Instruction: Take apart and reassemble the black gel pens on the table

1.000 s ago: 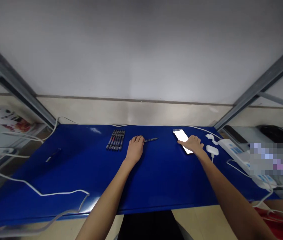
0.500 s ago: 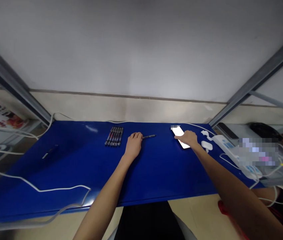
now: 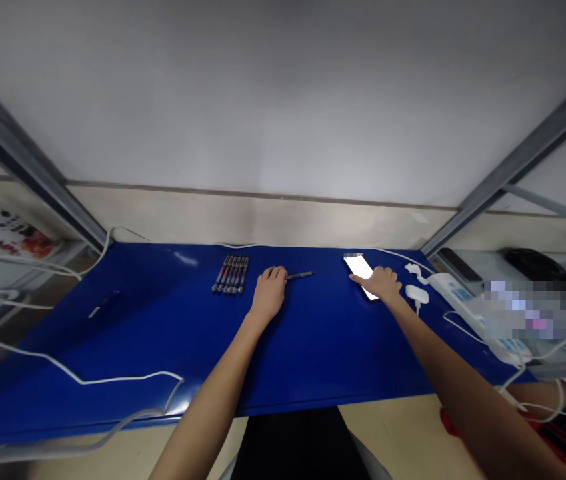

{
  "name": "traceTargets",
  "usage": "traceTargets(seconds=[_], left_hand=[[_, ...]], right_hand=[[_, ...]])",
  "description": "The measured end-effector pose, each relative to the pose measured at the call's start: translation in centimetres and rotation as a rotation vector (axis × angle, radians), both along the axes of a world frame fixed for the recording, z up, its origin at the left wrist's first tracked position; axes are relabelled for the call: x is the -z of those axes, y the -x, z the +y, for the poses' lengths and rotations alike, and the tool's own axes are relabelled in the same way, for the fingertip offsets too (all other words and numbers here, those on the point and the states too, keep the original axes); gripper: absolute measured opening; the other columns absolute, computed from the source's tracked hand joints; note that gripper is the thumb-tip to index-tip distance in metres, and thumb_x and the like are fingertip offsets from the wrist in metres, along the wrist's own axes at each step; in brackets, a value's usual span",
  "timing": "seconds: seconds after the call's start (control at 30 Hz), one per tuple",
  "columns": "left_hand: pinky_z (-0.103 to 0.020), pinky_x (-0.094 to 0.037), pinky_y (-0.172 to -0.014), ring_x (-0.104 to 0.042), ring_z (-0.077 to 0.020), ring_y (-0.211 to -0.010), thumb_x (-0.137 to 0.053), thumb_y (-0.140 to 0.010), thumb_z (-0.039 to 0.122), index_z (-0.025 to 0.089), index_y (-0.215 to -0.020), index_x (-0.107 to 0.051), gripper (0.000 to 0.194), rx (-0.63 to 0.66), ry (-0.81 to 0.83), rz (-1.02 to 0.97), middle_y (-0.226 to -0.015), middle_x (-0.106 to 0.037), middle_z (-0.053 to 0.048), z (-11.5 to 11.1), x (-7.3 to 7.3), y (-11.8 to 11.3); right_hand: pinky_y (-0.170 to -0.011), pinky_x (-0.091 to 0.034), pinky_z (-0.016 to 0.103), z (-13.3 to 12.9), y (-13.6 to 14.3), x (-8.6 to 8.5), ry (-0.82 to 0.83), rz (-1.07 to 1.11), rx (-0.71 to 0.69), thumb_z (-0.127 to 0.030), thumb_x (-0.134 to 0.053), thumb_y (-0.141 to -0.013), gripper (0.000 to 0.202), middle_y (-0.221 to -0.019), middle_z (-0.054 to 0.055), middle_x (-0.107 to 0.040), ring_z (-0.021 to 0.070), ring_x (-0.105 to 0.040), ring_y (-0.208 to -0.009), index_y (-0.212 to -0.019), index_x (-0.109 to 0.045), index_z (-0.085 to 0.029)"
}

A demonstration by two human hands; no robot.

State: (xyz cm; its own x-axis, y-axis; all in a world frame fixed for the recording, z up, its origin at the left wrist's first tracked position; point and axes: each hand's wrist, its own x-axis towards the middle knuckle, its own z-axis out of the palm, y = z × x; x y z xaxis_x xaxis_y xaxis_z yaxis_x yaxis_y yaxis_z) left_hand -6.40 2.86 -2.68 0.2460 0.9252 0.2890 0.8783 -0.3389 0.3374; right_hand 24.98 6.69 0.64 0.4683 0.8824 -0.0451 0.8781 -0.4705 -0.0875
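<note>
My left hand [image 3: 269, 292] is curled around the butt of a pen [image 3: 301, 275], whose tip pokes out to the right and lies low on the blue desk [image 3: 163, 333]; it has hardly stirred over the last second. My right hand [image 3: 381, 283] lies flat, fingers spread, on the lit phone [image 3: 360, 269], and it has crept slightly up the screen since a moment ago, so I judge I am working the phone while the pen waits. A row of pens [image 3: 231, 275] lies just left of my left hand; a white charger [image 3: 417, 294] sits just right of the phone.
</note>
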Motion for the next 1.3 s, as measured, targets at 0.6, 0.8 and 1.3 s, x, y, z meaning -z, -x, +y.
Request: traceTargets(seconds=[0.6, 0.8, 1.3], left_hand=[[-0.043, -0.042, -0.099, -0.047, -0.0272, -0.127, -0.042, -0.096, 0.015, 0.02, -0.112, -0.056, 0.022, -0.003, -0.012, 0.004, -0.134, -0.057, -0.008, 0.1, 0.1, -0.1], [-0.041, -0.041, -0.096, -0.048, -0.0259, -0.123, -0.044, -0.096, 0.014, 0.02, -0.107, -0.056, 0.018, -0.001, -0.008, -0.031, -0.131, -0.058, -0.008, 0.2, 0.0, -0.1], [-0.035, -0.04, -0.085, -0.047, -0.0219, -0.093, -0.043, -0.1, 0.032, 0.023, -0.114, -0.06, 0.024, 0.03, -0.094, -0.063, -0.099, -0.061, -0.006, 0.1, -0.7, -0.1]], right_hand=[[-0.097, -0.035, 0.063, -0.2, 0.4, -0.4, -0.205, 0.091, -0.063, -0.071, -0.052, -0.08, 0.079, -0.133, 0.024, -0.05, 0.0442, -0.044, -0.124, -0.131, -0.055, -0.011], [-0.099, -0.04, 0.045, -0.7, 4.9, 0.5, -0.527, 0.301, -0.689, -0.043, -0.045, -0.096, 0.036, -0.114, 0.013, -0.065, 0.0289, -0.055, -0.111, -0.111, -0.067, -0.019], [-0.086, -0.043, 0.038, -1.0, 11.8, 3.4, -0.388, 0.463, -1.002, -0.033, -0.041, -0.102, 0.028, -0.102, 0.007, -0.069, 0.0222, -0.06, -0.096, -0.109, -0.066, -0.022]])
